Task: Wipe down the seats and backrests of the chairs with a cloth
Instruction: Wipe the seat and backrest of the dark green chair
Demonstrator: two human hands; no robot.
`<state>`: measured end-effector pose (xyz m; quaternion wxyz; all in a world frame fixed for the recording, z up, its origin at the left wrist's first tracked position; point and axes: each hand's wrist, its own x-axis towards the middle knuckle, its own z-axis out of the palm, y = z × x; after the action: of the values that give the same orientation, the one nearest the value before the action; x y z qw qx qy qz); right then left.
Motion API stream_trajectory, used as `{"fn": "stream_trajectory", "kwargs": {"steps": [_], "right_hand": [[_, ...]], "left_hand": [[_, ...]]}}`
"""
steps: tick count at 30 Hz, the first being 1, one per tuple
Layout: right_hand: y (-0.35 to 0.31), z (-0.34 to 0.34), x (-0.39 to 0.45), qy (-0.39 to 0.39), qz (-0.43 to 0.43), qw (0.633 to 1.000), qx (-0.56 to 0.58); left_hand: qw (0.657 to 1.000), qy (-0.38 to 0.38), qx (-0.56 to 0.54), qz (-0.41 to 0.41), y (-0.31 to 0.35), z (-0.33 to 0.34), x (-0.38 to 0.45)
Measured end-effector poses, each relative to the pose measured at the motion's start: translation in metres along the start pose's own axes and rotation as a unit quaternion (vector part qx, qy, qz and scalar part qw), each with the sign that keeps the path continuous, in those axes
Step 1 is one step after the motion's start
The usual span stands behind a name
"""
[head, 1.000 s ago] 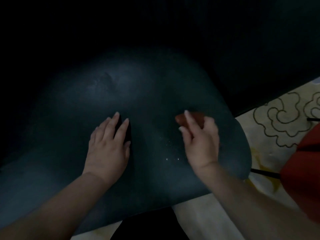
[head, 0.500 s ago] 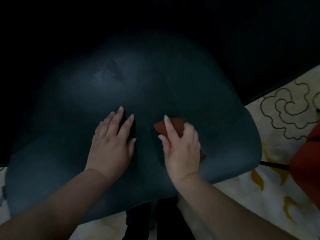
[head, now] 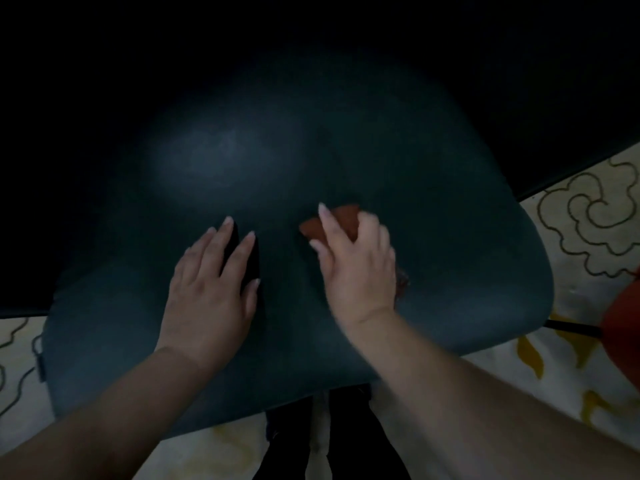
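I saw a big dark blue-green chair seat [head: 398, 209] that filled most of the picture. It looked smooth and a little shiny on its far left part. Behind it everything was black, so I could not tell if a backrest was there.

Under the chair lay a pale rug [head: 585, 216] with dark curly lines and some yellow marks. It showed on the right, on the left edge and along the bottom. At the far right edge there was something red-orange [head: 623, 344], cut off by the frame, and a thin dark bar [head: 571, 328] ran from the seat's side toward it.

The left hand [head: 211, 289] lay flat on the seat, palm down, a bit left of the middle. Its fingers were straight and spread a little, so its grip was apart and held nothing.

The right hand [head: 356, 268] was just beside it, to the right. It pressed a small red-brown cloth [head: 341, 220] down on the seat. The fingers were bent over the cloth and the pointing finger reached out across it, so the grip was clamped on the cloth. The cloth stuck out past the fingertips, near the middle of the seat. A small dark bit showed by the wrist side of that hand, but it was too blurry for me to tell what it was.
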<state>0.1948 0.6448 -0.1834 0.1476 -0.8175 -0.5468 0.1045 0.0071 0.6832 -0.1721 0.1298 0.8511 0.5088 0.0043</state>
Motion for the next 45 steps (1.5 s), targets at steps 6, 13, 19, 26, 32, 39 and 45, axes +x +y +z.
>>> {"fn": "stream_trajectory", "kwargs": {"steps": [6, 13, 19, 26, 32, 39, 45], "right_hand": [[0.068, -0.021, 0.014, 0.087, 0.186, 0.979, -0.016], [-0.051, 0.018, -0.045, 0.006, 0.006, 1.000, 0.018], [-0.019, 0.008, -0.031, -0.017, -0.052, 0.998, 0.008], [0.056, -0.024, -0.015, 0.048, 0.193, 0.980, 0.022], [-0.003, -0.012, -0.063, -0.090, 0.113, 0.981, 0.133], [-0.011, -0.086, -0.028, -0.206, 0.047, 0.966, 0.146], [-0.046, -0.177, -0.013, -0.212, 0.009, 0.969, 0.129]], "left_hand": [[1.000, 0.004, -0.005, -0.030, -0.011, -0.003, -0.011], [0.997, -0.004, -0.006, -0.082, -0.019, -0.011, -0.027], [0.994, -0.003, -0.008, -0.107, -0.028, -0.008, -0.040], [0.989, -0.038, -0.017, -0.145, -0.024, -0.014, -0.048], [0.983, -0.067, 0.004, -0.173, -0.021, -0.047, -0.058], [0.977, -0.072, 0.034, -0.196, -0.017, -0.117, -0.071], [0.975, -0.084, 0.032, -0.202, -0.002, -0.189, -0.097]]}}
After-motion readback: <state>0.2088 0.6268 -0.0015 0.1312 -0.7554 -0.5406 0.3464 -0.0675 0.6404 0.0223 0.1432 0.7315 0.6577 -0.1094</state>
